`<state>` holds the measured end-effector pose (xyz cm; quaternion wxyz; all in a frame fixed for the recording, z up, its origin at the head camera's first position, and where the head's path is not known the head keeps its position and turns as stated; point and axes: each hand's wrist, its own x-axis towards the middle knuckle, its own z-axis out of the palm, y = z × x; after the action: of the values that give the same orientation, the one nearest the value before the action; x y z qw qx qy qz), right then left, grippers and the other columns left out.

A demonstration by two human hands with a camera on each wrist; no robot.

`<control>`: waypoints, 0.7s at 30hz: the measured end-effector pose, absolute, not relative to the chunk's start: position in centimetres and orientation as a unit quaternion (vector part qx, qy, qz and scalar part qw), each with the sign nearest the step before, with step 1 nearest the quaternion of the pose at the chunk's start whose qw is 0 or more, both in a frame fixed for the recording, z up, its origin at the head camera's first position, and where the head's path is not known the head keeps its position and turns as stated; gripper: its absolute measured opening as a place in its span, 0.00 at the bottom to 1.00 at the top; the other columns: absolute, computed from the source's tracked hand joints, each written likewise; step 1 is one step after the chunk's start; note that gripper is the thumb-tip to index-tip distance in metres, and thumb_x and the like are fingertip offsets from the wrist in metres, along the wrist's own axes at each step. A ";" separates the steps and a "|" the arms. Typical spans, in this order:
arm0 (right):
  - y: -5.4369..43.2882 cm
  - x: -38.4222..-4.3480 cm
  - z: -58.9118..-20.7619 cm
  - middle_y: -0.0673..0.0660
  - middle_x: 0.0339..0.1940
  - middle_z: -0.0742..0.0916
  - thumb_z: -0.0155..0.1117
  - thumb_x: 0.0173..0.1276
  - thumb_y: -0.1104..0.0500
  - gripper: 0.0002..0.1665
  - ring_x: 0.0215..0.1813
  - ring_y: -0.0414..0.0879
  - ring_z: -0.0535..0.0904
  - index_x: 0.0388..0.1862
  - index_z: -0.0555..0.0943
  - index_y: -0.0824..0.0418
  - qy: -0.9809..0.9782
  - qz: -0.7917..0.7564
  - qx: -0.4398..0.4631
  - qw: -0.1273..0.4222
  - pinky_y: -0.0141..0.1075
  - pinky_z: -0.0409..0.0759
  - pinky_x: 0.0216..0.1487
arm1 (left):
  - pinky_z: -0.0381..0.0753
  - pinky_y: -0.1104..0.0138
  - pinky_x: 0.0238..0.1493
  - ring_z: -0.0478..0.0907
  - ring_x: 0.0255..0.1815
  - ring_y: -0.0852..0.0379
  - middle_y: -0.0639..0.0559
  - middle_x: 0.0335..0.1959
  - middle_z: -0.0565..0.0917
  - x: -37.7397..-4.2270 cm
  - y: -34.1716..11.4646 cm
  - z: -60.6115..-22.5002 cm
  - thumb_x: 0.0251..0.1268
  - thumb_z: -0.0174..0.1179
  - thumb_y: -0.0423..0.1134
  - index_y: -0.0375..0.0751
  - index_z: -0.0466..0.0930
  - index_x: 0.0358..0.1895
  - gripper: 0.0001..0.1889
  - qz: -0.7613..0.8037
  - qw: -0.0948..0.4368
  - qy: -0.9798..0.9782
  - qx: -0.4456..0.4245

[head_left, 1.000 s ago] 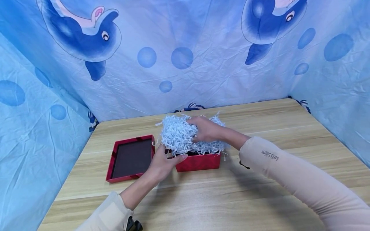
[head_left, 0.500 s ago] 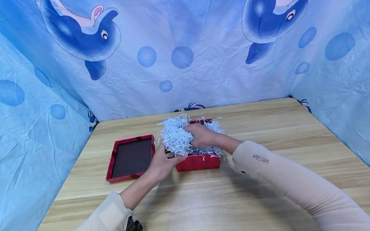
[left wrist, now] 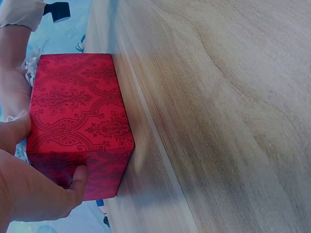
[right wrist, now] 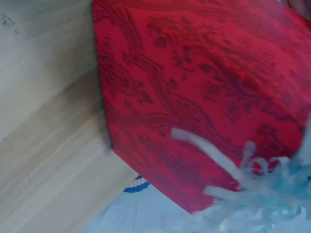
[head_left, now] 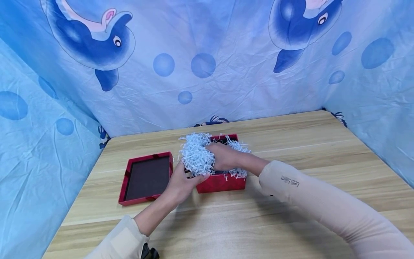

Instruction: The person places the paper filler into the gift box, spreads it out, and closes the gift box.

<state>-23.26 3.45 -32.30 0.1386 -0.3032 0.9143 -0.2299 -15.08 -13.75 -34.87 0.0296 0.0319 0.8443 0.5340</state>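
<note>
A red patterned box (head_left: 221, 182) stands on the table, heaped with pale shredded paper (head_left: 196, 154). My left hand (head_left: 181, 183) grips the box's near left corner. In the left wrist view, the fingers (left wrist: 77, 187) of the left hand (left wrist: 34, 189) press the box's side (left wrist: 80, 102), the thumb near its rim. My right hand (head_left: 224, 156) reaches down into the box and holds a wad of shredded paper that bulges over the left rim. Its fingertips are buried. The right wrist view shows the box wall (right wrist: 194, 87) and loose paper strips (right wrist: 262, 194), not the right fingers.
Left of the box lies its red lid (head_left: 148, 178), dark inside facing up. The wooden table (head_left: 223, 226) ends at a blue dolphin-print curtain (head_left: 226, 90) behind and at the sides. Paper strips hang over the box's front rim.
My right hand has moved slightly down, deeper into the box, and the paper wad has sunk with it. The back rim at the right is now exposed. My left hand has stayed put.
</note>
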 end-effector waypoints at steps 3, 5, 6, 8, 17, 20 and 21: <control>3.6 -23.1 -31.8 0.60 0.74 0.65 0.70 0.54 0.68 0.49 0.74 0.57 0.57 0.74 0.60 0.61 0.921 -0.198 -0.311 0.128 0.51 0.64 0.69 | 0.61 0.55 0.70 0.60 0.69 0.54 0.55 0.70 0.64 -15.1 -13.8 -34.8 0.56 0.71 0.43 0.51 0.52 0.74 0.45 0.535 0.031 0.843 0.031; 3.8 -22.9 -31.3 0.61 0.75 0.62 0.71 0.55 0.65 0.49 0.76 0.58 0.53 0.75 0.59 0.60 0.924 -0.183 -0.310 0.125 0.56 0.60 0.70 | 0.62 0.54 0.70 0.60 0.69 0.54 0.55 0.70 0.63 -15.0 -13.8 -34.8 0.56 0.71 0.43 0.51 0.52 0.74 0.45 0.535 0.032 0.843 0.032; 3.9 -22.8 -31.1 0.61 0.76 0.60 0.70 0.56 0.64 0.50 0.76 0.60 0.50 0.75 0.58 0.60 0.926 -0.178 -0.309 0.126 0.59 0.57 0.70 | 0.62 0.54 0.70 0.60 0.69 0.54 0.54 0.70 0.63 -15.0 -13.8 -34.8 0.56 0.70 0.43 0.51 0.52 0.74 0.45 0.534 0.033 0.844 0.031; 4.2 -22.6 -30.5 0.62 0.76 0.59 0.70 0.58 0.61 0.50 0.77 0.62 0.47 0.76 0.57 0.59 0.926 -0.175 -0.311 0.125 0.62 0.52 0.70 | 0.64 0.53 0.69 0.61 0.69 0.52 0.53 0.70 0.63 -15.0 -13.9 -34.8 0.56 0.70 0.43 0.50 0.52 0.74 0.45 0.530 0.036 0.847 0.025; 6.4 -21.8 -28.5 0.61 0.77 0.57 0.67 0.64 0.57 0.47 0.77 0.61 0.48 0.78 0.54 0.54 0.926 -0.165 -0.337 0.040 0.66 0.44 0.70 | 0.69 0.54 0.65 0.63 0.68 0.51 0.54 0.70 0.64 -15.0 -13.9 -34.7 0.56 0.71 0.44 0.54 0.52 0.74 0.45 0.539 0.036 0.841 0.031; 6.9 -21.7 -28.7 0.60 0.78 0.54 0.62 0.69 0.53 0.45 0.78 0.59 0.45 0.78 0.51 0.53 0.926 -0.149 -0.347 0.013 0.64 0.44 0.71 | 0.68 0.54 0.66 0.63 0.69 0.52 0.54 0.70 0.64 -15.1 -13.8 -34.7 0.56 0.71 0.43 0.54 0.52 0.74 0.45 0.540 0.032 0.840 0.034; 7.0 -21.7 -28.9 0.59 0.79 0.53 0.61 0.70 0.52 0.45 0.78 0.58 0.44 0.79 0.50 0.52 0.926 -0.143 -0.350 0.007 0.63 0.43 0.72 | 0.68 0.54 0.66 0.63 0.69 0.52 0.54 0.70 0.64 -15.0 -13.8 -34.7 0.56 0.71 0.42 0.54 0.53 0.74 0.45 0.541 0.032 0.840 0.034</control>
<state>-21.72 7.01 -28.87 0.0071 -0.3500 0.9257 -0.1434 -15.04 -13.82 -34.69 0.0316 0.0336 0.8399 0.5408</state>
